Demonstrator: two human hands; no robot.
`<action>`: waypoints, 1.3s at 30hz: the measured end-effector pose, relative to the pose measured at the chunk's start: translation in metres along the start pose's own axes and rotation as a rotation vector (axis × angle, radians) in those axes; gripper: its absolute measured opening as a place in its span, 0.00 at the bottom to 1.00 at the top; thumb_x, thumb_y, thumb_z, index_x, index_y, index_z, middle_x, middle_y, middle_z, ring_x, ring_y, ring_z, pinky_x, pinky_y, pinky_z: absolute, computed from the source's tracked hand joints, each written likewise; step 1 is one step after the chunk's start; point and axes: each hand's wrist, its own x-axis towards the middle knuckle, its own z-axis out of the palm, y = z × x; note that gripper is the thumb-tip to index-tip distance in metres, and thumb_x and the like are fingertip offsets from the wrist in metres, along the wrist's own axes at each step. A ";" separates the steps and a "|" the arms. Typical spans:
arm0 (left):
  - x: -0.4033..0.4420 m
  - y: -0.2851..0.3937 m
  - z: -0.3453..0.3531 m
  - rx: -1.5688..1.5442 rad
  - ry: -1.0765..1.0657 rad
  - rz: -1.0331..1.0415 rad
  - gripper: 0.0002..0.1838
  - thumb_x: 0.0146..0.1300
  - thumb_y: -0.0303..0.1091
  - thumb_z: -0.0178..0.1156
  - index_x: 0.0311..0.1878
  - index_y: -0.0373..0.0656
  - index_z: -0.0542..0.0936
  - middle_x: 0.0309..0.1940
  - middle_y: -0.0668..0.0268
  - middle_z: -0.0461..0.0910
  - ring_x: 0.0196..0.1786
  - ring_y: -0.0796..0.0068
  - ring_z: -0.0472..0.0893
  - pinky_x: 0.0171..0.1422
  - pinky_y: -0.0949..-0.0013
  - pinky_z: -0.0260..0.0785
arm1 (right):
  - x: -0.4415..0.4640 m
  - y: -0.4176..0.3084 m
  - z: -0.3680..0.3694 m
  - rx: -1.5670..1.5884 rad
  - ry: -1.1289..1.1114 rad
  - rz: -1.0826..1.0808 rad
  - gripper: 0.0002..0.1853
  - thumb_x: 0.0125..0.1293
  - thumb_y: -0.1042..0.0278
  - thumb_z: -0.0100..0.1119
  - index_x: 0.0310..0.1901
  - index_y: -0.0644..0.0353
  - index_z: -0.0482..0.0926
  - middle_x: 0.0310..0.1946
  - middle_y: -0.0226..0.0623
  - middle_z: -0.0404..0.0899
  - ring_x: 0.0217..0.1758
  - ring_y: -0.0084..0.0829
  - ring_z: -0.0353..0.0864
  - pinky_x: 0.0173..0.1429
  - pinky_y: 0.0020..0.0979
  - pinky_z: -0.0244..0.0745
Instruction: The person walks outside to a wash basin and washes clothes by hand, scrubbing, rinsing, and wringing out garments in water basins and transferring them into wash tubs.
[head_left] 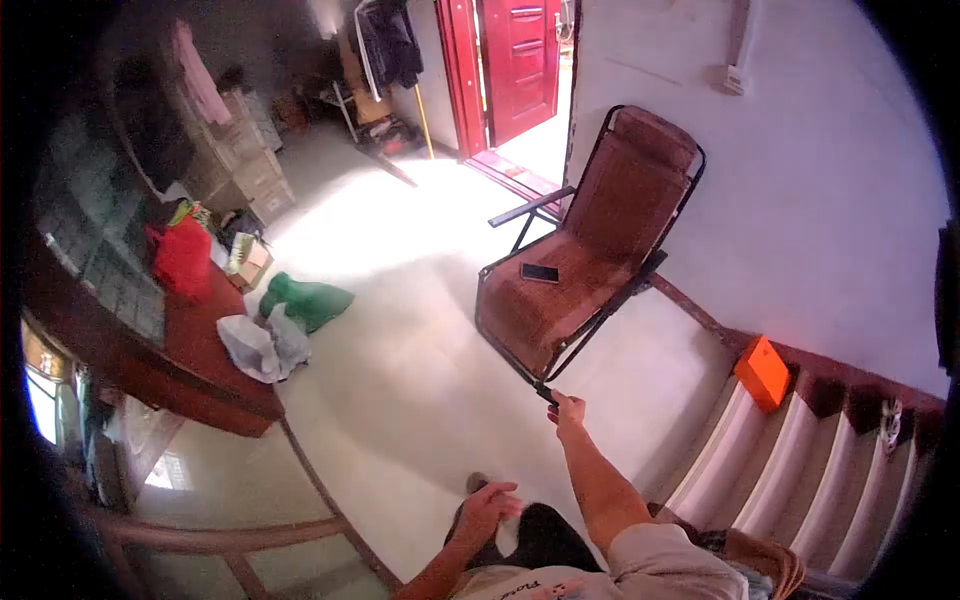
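Observation:
My right hand [567, 410] is stretched forward, its fingers closed round a small dark object [547, 395] at the front lower corner of a brown reclining chair [610, 210]. Whether that object is part of the chair frame I cannot tell. A dark phone [539, 272] lies flat on the chair's seat. Near my body, low in the view, my left hand [490, 505] is held above my dark-clothed legs, with fingers apart and nothing visible in it.
Stairs [770, 460] with an orange box [763, 374] are at the right. Green [310, 300] and white bags [262, 347] lie at the left, near a red bag [182, 258] and a carton [249, 264]. A red door [520, 70] stands open behind the chair. A railing [230, 538] runs at the lower left.

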 end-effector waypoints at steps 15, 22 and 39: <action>0.321 0.075 -0.157 0.075 -0.029 -0.498 0.14 0.69 0.33 0.51 0.53 0.34 0.74 0.42 0.53 0.82 0.41 0.64 0.84 0.46 0.66 0.77 | 0.321 -0.027 0.178 -0.051 0.436 -0.118 0.24 0.47 0.67 0.73 0.43 0.61 0.71 0.31 0.37 0.76 0.32 0.35 0.77 0.35 0.37 0.75; 0.448 0.140 -0.196 0.017 0.044 -0.341 0.10 0.67 0.31 0.54 0.44 0.35 0.79 0.27 0.62 0.80 0.28 0.76 0.78 0.34 0.73 0.72 | 0.421 -0.018 0.231 0.060 0.494 0.151 0.24 0.52 0.70 0.71 0.49 0.56 0.69 0.34 0.35 0.74 0.32 0.31 0.75 0.30 0.32 0.75; 0.679 0.399 -0.444 0.802 -0.340 -0.087 0.13 0.62 0.38 0.57 0.45 0.44 0.83 0.41 0.59 0.83 0.46 0.67 0.81 0.53 0.66 0.72 | 0.230 -0.207 0.445 -0.933 -0.824 -0.100 0.17 0.63 0.48 0.58 0.42 0.54 0.80 0.33 0.29 0.78 0.37 0.23 0.75 0.43 0.29 0.70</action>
